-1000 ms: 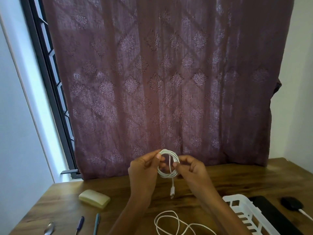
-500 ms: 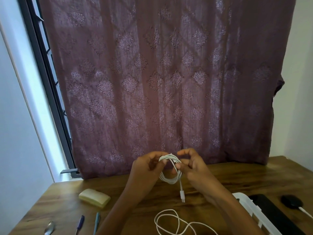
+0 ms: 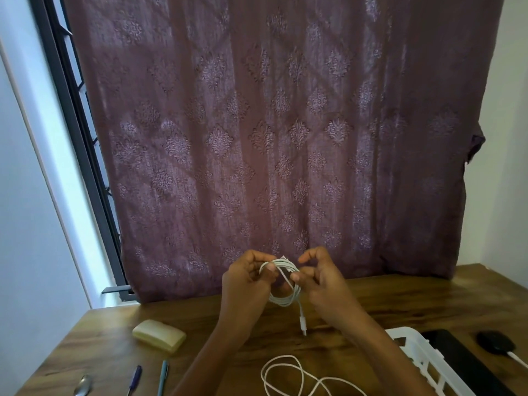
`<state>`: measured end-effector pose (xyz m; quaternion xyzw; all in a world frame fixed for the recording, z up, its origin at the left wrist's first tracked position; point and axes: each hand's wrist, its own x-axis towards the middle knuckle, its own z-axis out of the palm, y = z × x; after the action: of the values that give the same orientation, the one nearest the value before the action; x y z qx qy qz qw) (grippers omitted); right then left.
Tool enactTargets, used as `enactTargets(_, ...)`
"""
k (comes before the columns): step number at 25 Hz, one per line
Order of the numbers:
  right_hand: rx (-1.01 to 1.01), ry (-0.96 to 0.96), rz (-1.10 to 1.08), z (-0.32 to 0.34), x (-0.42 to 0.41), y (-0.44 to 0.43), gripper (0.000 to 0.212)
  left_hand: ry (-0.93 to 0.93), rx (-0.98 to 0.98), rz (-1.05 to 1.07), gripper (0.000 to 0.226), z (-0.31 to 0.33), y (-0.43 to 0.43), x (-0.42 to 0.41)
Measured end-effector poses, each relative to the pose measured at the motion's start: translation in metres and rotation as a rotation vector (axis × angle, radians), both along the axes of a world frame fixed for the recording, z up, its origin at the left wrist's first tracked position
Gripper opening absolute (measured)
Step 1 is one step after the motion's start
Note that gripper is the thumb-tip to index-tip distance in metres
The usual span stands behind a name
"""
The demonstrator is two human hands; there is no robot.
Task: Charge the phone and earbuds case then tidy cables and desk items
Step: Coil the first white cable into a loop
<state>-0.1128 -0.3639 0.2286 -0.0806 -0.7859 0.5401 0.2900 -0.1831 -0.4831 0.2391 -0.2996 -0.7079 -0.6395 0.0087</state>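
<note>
Bottom centre, a loose cable (image 3: 288,375) sprawls on the tabletop (image 3: 400,304). Just above it, lower centre, the left hand (image 3: 245,284) and right hand (image 3: 323,284) each pinch the coil (image 3: 281,298), its plug (image 3: 303,324) dangling. With 1 slack pinch, I reckon the loops would spring open.

The curtain (image 3: 271,138) hangs just behind the fingers (image 3: 251,257), so there is little room forward. Under them the plug of the coiled cable (image 3: 281,301) hangs above open wood of the desk (image 3: 400,295), which is also open to their right. Nearer to the person a loose cable (image 3: 283,372) lies in loops. To the lower right stands a white basket (image 3: 411,334), and beyond it lie a dark phone (image 3: 457,364) and a black case (image 3: 495,341). To the lower left lie a pale box (image 3: 159,335), two pens (image 3: 134,380) and a spoon (image 3: 83,388).
</note>
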Motion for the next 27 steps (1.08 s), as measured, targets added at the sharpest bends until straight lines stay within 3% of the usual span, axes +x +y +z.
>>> enactTargets(5,0.34,0.205,-0.351,-0.001,0.004,-0.004,0.026,-0.309,0.1,-0.012,0.014,0.005,0.008,-0.003)
enactTargets(9,0.434,0.239,-0.359,-0.001,0.0,-0.003,0.008,-0.55,0.245,-0.141,0.019,0.007,0.009,-0.003)
enactTargets(18,0.61,0.366,-0.364,-0.012,-0.003,-0.011,0.016,-0.617,0.348,-0.101,0.019,0.008,0.01,0.0)
enactTargets(21,0.471,0.291,-0.273,-0.011,-0.002,-0.012,0.019,-0.599,0.381,-0.086,0.014,0.009,0.008,0.0)
enactTargets(23,0.318,0.211,-0.216,-0.008,-0.001,-0.01,0.009,-0.527,0.371,-0.081,0.013,0.008,0.007,0.001)
enactTargets(24,0.255,0.167,-0.191,-0.005,-0.002,-0.008,0.003,-0.457,0.34,-0.072,0.013,0.006,0.006,0.0)
enactTargets(27,0.011,0.053,-0.129,0.002,-0.006,0.0,0.016,-0.19,0.215,-0.041,0.015,0.001,0.004,-0.002)
